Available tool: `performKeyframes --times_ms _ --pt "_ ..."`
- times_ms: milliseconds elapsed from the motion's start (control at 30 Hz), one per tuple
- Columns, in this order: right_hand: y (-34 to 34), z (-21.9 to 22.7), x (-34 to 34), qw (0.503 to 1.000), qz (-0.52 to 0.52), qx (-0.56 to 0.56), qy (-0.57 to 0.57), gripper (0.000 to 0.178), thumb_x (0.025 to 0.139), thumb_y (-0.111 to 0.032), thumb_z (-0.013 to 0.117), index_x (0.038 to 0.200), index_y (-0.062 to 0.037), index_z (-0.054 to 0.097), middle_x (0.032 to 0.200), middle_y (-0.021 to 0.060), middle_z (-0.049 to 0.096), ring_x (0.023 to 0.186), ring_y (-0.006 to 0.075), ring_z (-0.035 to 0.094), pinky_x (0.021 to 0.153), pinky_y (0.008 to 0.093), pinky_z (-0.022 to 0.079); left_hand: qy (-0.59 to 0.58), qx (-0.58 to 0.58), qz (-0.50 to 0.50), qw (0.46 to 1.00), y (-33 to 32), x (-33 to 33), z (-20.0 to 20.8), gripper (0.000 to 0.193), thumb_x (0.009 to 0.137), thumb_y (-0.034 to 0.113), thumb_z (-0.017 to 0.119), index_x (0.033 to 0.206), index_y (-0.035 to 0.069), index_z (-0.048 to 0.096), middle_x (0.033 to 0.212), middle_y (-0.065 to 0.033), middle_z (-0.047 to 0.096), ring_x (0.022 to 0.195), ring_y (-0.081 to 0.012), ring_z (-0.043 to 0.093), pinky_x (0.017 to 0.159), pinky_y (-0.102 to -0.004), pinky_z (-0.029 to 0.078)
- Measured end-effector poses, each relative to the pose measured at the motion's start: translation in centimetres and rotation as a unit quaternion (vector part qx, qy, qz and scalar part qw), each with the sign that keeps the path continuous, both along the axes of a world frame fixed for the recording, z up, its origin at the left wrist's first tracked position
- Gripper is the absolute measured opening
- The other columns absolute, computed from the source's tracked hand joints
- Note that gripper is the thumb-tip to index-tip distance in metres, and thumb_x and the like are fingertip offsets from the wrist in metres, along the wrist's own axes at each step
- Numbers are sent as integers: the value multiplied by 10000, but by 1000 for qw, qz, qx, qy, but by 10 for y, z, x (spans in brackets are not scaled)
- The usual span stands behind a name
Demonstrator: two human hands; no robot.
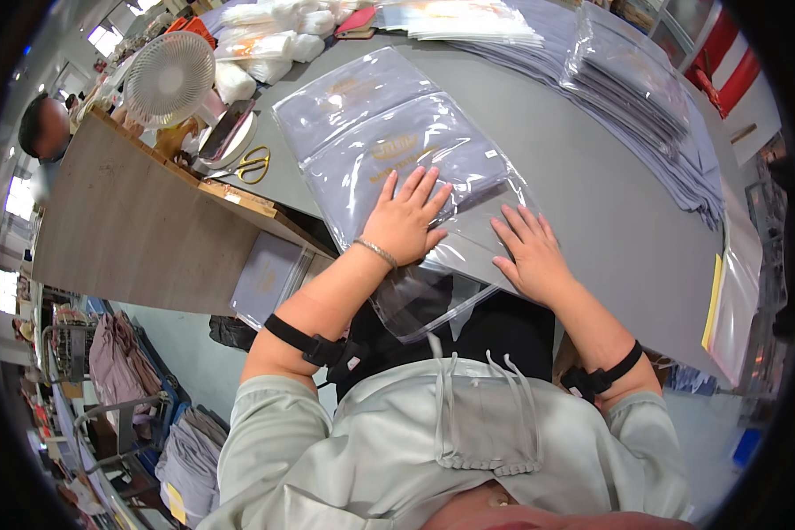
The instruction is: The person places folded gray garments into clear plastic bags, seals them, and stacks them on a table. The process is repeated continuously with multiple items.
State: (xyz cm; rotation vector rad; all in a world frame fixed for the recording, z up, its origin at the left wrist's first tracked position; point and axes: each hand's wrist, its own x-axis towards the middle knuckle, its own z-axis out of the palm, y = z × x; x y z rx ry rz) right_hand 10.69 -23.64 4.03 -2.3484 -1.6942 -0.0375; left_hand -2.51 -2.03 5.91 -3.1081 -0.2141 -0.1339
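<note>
A clear plastic bag [406, 159] holding a folded lavender garment lies on the grey table [592, 203], its open end hanging over the near edge. My left hand [406, 219] presses flat on the bagged garment, fingers spread. My right hand [528, 252] lies flat on the bag's empty clear flap beside it. A second bagged garment [349, 97] sits just behind the first, partly under it.
Stacks of bagged lavender garments [632, 88] line the table's far right. A white fan [170, 78], yellow-handled scissors [254, 164] and white bundles [269, 44] sit at far left. A wooden board [132, 230] stands left. A person [44, 128] is at far left. Folded fabric [190, 450] lies on racks below.
</note>
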Motion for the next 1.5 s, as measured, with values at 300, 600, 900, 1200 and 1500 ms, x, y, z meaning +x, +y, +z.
performKeyframes --times_ms 300,600,900,1200,1500 --pt "-25 16 -15 989 88 74 96 263 747 -122 668 983 -53 572 979 94 568 926 307 544 788 396 458 2 18 -95 995 -11 -6 -3 611 874 367 504 1411 152 306 1491 -72 239 1379 -233 208 1108 -497 143" --pt "-39 30 -4 975 148 -5 164 155 737 -72 653 858 -53 557 866 92 543 818 300 553 678 400 459 13 9 -113 993 -12 -13 -7 608 881 390 483 1417 169 300 1496 -62 229 1383 -234 197 1112 -487 139" --pt "-40 32 12 980 118 27 160 172 730 -81 666 862 -51 560 890 86 550 845 296 543 708 388 466 -29 15 -137 990 5 15 -9 638 846 363 521 1412 162 305 1489 -82 244 1372 -263 223 1105 -493 164" --pt "-42 45 5 960 167 -44 221 97 809 -109 615 821 -35 553 808 100 533 759 266 543 659 355 455 -12 16 -155 988 12 14 -12 619 854 370 515 1403 157 325 1485 -77 256 1373 -252 225 1112 -488 156" --pt "-245 58 15 880 -211 -419 70 96 795 -117 603 753 -31 593 650 109 574 614 274 569 605 361 465 -130 -244 -106 955 41 -22 23 635 766 32 485 1382 84 342 1428 -139 336 1335 -318 288 1103 -485 181"
